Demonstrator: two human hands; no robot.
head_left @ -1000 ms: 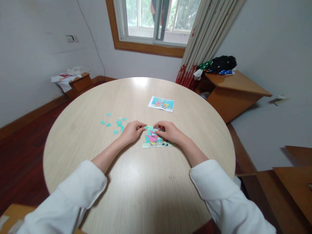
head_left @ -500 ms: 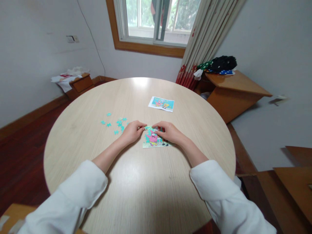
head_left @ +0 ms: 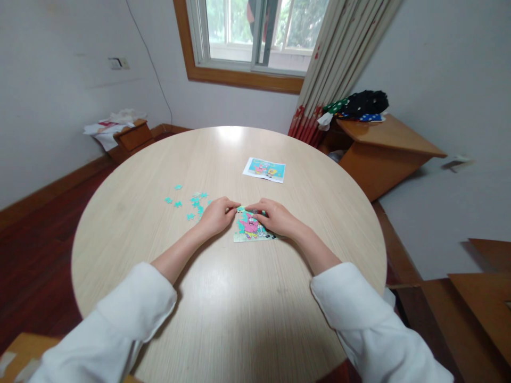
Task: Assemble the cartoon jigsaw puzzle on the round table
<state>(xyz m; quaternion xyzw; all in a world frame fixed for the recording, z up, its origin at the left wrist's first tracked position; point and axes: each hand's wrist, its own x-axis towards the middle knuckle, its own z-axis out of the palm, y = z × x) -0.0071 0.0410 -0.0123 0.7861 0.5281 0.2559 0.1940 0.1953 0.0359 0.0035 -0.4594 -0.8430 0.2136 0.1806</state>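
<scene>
A partly assembled jigsaw puzzle point(head_left: 249, 227), with a pink starfish cartoon figure, lies flat on the table. At its upper left corner, my left hand point(head_left: 217, 215) is closed, thumb and index finger pinching a small greenish puzzle piece point(head_left: 240, 209). My right hand point(head_left: 276, 215) covers the puzzle's right side. Its index fingertip touches the top edge near that piece, while the thumb presses on the puzzle face; the other fingers are curled. Several loose turquoise puzzle pieces point(head_left: 195, 203) are scattered left of my left hand, some partly hidden by it.
A printed reference picture point(head_left: 264, 170) lies beyond the puzzle on the round wooden table point(head_left: 223, 319). A wooden cabinet point(head_left: 387, 138) with dark cloths point(head_left: 365, 105) stands behind at the right. At the left is a small wooden stand point(head_left: 134, 137) with white cloth.
My right index fingertip has shifted slightly left along the puzzle's top edge, towards the piece at the corner. My left hand stays almost still.
</scene>
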